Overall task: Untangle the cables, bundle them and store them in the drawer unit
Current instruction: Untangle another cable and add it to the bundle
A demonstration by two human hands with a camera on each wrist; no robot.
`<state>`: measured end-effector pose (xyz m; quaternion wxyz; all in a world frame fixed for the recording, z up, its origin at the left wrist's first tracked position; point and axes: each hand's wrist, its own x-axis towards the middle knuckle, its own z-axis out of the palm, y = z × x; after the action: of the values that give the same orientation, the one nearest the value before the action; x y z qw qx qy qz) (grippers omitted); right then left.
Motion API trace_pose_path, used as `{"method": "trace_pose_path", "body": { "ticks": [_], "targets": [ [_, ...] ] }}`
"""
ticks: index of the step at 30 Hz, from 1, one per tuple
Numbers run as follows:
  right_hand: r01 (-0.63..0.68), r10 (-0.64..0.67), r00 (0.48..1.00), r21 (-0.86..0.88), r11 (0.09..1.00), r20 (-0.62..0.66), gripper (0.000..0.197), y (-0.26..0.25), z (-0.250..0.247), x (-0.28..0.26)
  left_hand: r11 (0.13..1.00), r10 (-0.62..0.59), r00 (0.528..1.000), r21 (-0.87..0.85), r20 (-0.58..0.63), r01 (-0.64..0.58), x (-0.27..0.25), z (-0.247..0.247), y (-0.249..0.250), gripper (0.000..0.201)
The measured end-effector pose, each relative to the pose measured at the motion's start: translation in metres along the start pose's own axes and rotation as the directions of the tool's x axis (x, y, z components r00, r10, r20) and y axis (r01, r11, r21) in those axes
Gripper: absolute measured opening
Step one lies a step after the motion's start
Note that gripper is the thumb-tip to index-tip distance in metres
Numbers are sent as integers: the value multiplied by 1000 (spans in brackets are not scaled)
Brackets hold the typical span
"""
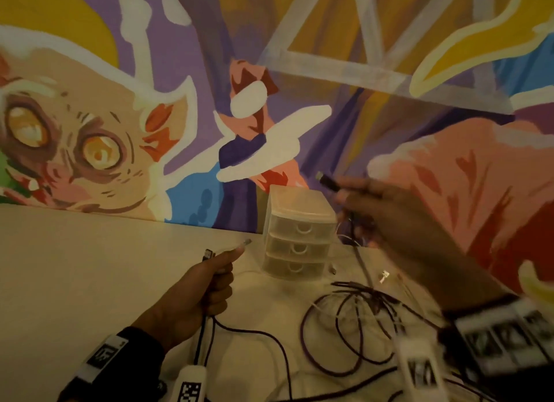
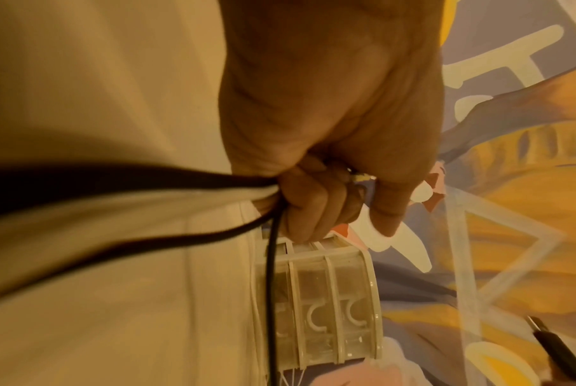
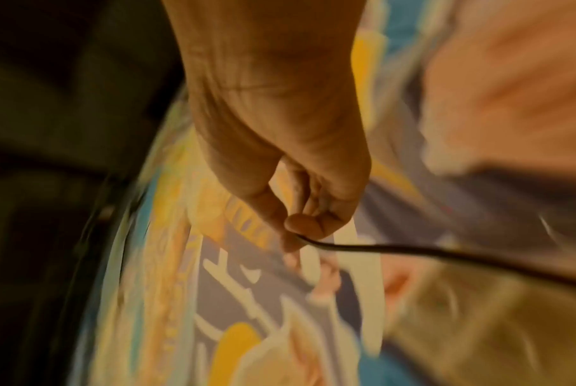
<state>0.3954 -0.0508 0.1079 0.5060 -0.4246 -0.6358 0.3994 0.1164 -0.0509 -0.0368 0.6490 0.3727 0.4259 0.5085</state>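
Observation:
A tangle of dark and white cables (image 1: 353,326) lies on the pale table (image 1: 75,266), right of centre. My left hand (image 1: 209,281) grips several cable ends in a fist; a black plug and a clear plug stick out above the thumb. In the left wrist view that left hand (image 2: 319,198) has dark and white cables (image 2: 148,188) trailing from it. My right hand (image 1: 374,203), blurred and raised beside the drawer unit, pinches a black cable whose plug (image 1: 326,179) points up-left. The right wrist view shows the right hand (image 3: 296,229) pinching that black cable (image 3: 445,254). A clear three-drawer unit (image 1: 299,236) stands at the wall, drawers closed.
A painted mural wall (image 1: 269,71) rises directly behind the table and the drawer unit. A small white connector (image 1: 383,275) lies on the table right of the unit. The table's left half is bare pale surface.

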Motion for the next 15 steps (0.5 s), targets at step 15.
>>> {"method": "trace_pose_path", "body": {
  "ticks": [15],
  "targets": [
    [-336,297,930,167,927,217,28,120,94,-52,994,0,992,-111,129,15,-11,24,-6,67]
  ]
}}
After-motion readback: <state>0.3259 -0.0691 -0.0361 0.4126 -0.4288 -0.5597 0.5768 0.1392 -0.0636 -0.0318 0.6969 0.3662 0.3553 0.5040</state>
